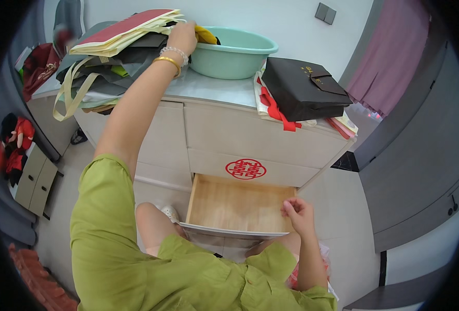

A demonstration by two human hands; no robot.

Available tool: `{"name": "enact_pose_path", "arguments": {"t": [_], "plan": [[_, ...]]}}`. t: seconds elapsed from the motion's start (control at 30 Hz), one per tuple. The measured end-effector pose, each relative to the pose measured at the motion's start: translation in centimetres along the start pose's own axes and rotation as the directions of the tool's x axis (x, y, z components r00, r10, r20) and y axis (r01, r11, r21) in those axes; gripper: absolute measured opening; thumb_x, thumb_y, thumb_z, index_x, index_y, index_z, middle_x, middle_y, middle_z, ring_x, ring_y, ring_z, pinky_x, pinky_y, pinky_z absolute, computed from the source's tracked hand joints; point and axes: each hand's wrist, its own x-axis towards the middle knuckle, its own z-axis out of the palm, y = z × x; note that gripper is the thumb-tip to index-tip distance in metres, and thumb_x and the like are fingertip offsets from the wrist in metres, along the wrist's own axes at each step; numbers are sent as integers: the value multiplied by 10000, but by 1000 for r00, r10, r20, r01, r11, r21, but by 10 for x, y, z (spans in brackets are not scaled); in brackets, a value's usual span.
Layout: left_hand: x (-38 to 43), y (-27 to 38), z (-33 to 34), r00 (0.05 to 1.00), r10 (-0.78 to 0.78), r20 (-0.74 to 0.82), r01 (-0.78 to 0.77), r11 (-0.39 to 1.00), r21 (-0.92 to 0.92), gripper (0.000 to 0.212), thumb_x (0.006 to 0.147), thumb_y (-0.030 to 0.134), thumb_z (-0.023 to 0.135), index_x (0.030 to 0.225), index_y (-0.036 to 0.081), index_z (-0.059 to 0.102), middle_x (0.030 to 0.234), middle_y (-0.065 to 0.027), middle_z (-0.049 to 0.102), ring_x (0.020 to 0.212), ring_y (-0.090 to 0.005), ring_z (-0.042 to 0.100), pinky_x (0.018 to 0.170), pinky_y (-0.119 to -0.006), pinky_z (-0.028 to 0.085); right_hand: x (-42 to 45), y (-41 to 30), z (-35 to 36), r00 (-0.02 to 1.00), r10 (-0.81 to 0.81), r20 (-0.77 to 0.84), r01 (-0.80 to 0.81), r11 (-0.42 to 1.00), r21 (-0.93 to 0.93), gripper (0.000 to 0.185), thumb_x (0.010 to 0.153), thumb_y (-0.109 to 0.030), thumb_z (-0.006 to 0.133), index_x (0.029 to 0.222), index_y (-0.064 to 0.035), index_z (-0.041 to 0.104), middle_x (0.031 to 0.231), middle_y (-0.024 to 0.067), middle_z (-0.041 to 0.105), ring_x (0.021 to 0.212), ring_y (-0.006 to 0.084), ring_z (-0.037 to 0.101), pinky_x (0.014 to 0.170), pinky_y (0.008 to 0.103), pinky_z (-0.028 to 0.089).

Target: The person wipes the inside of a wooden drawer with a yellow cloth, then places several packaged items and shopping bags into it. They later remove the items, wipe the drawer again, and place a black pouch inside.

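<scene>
My left hand point(182, 37) reaches across the dresser top to the gap between a stack of folded bags and a mint-green plastic basin point(233, 62). Its fingertips face away from me, so their grip is hidden. Beside them, a yellow item point(207, 35) lies over the basin's rim. A red and cream paper bag point(128, 31) tops the stack, its pale handles close to my knuckles. Below, my right hand point(301, 215) hovers by the right side of a pulled-out wooden drawer point(237, 202), fingers loosely curled around nothing. The drawer's visible floor is bare wood.
A black bag point(303, 89) with gold writing rests on more bags, with red ribbon point(276, 109) hanging over the dresser's point(249, 128) front edge. My knees flank the drawer. A low cabinet point(35, 182) stands left; a grey door point(420, 155) is right.
</scene>
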Motion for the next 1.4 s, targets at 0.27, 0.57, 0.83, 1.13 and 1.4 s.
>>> {"name": "enact_pose_path", "arguments": {"t": [0.27,0.57,0.83,1.13,1.4], "plan": [[45,6,-13,851,-496,-175,116,501,-857,207,836,83,401,993,-7,501,915,-98,580,800,-210,564,707,-306,449,-34,38,-22,982,182,-54,-178,981,78,143,812,-123,563,829,19,560,668,73,596,547,104,553,523,209,458],[-71,79,-98,966,-256,-29,-51,-78,-996,169,902,113,359,1028,57,458,885,-52,544,769,-111,543,668,-217,453,-25,46,-2,982,188,25,-190,962,196,199,847,-186,515,882,6,550,700,72,590,595,117,548,522,230,433],[-239,108,-57,744,-526,413,265,-335,-904,203,893,111,337,1065,67,435,947,-36,528,766,-108,525,603,-211,438,67,-28,109,945,-57,322,-249,514,821,482,864,-459,385,1166,-84,409,1028,87,533,947,187,529,766,328,446],[-410,82,34,709,103,698,693,82,-716,449,758,109,498,1178,14,369,1088,-131,460,1018,-189,457,834,-275,400,81,100,140,959,285,13,-194,621,760,394,850,-376,470,1022,-22,474,956,87,571,864,212,571,750,349,479],[-372,104,19,694,353,628,518,360,-776,728,615,-3,627,1256,40,284,1211,-113,406,1098,-182,419,893,-286,378,69,38,122,996,-7,92,-45,833,552,263,858,-288,508,909,-32,541,809,15,567,744,75,523,681,229,441]]}}
